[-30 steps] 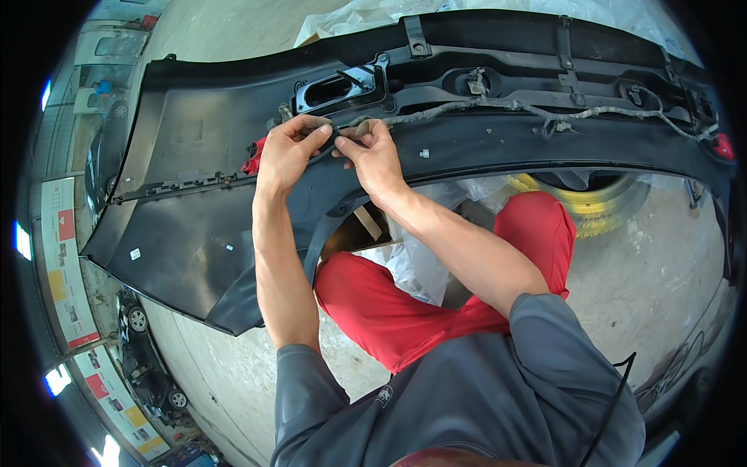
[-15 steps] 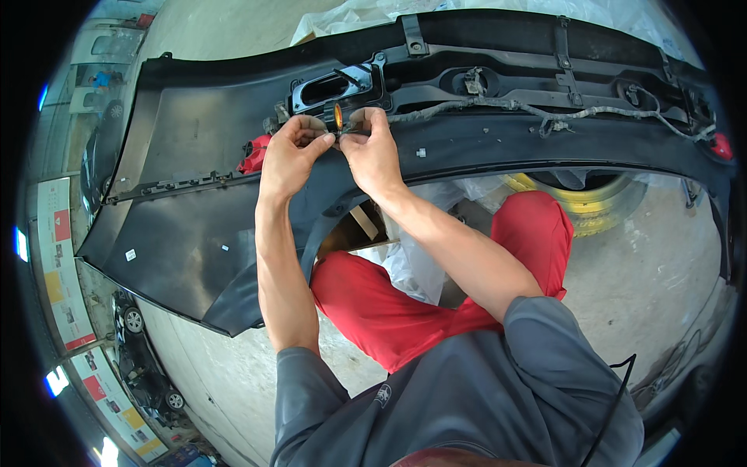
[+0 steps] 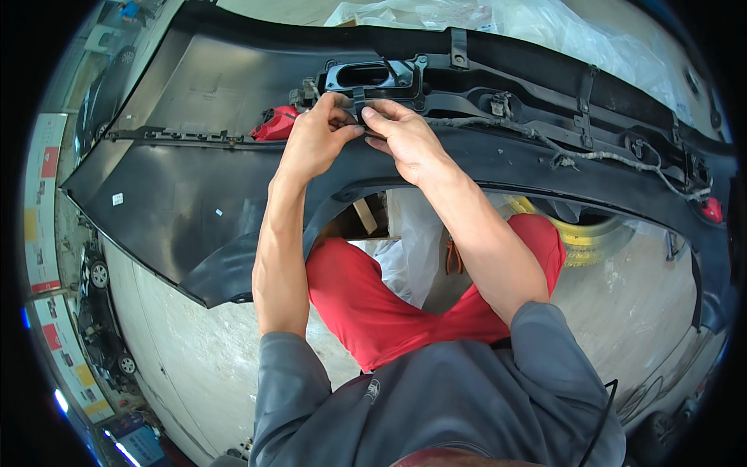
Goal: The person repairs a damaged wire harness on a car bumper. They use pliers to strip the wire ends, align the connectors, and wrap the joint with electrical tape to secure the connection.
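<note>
A large black car bumper point(image 3: 194, 187) lies across in front of me, its inner side up. A ragged, tape-wrapped wiring harness point(image 3: 576, 154) runs along it and passes behind my fingers. My left hand point(image 3: 317, 138) is pinched closed at the harness's left part, though the grip is partly hidden. Fingers curled, my right hand point(image 3: 408, 136) works right beside it. Between my fingertips stands a narrow black roll of tape point(image 3: 359, 100), seen edge-on. Just beyond the hands is a framed bracket point(image 3: 369, 74) with an oval opening. A red lamp piece point(image 3: 275, 124) sits left of my left hand.
Clear plastic sheeting point(image 3: 537, 31) lies beyond the bumper. Below it are a yellow wheel rim point(image 3: 587, 241), orange-handled pliers point(image 3: 453, 257) and a cardboard box point(image 3: 364, 216). Metal straps point(image 3: 459, 48) cross the bumper's far side. A dark car point(image 3: 105, 319) stands far left.
The view has shifted, so the bumper sits differently in the picture. The tape roll has turned from showing its amber inner ring to edge-on. Both hands stay together, the right one with its back turned up more.
</note>
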Demonstrator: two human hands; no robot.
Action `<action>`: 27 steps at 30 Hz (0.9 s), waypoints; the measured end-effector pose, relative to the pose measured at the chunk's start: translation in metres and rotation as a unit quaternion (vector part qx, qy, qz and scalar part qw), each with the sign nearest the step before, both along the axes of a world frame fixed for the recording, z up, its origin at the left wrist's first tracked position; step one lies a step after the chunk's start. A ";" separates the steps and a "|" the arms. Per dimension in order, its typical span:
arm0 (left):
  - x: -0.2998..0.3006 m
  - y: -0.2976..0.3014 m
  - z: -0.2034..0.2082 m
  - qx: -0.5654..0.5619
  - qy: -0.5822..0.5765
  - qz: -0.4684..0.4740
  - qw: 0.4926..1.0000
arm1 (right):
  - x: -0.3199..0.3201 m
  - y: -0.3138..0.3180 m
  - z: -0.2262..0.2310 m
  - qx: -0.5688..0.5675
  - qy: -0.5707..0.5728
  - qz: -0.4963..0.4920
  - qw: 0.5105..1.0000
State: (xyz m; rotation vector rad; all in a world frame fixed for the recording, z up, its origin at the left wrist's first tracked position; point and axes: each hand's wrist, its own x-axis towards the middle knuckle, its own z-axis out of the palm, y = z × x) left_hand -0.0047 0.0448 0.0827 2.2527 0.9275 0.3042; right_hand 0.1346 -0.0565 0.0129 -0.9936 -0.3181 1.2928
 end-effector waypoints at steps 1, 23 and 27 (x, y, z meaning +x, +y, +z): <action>0.000 0.002 -0.001 0.005 0.000 0.002 1.000 | 0.001 -0.002 0.001 0.011 -0.003 0.009 1.000; 0.002 -0.002 -0.011 0.085 -0.003 0.003 0.996 | -0.015 -0.027 -0.003 -0.005 -0.074 0.009 0.997; -0.002 0.011 -0.024 -0.035 -0.033 0.021 0.999 | -0.021 -0.026 -0.016 -0.014 -0.112 0.002 0.994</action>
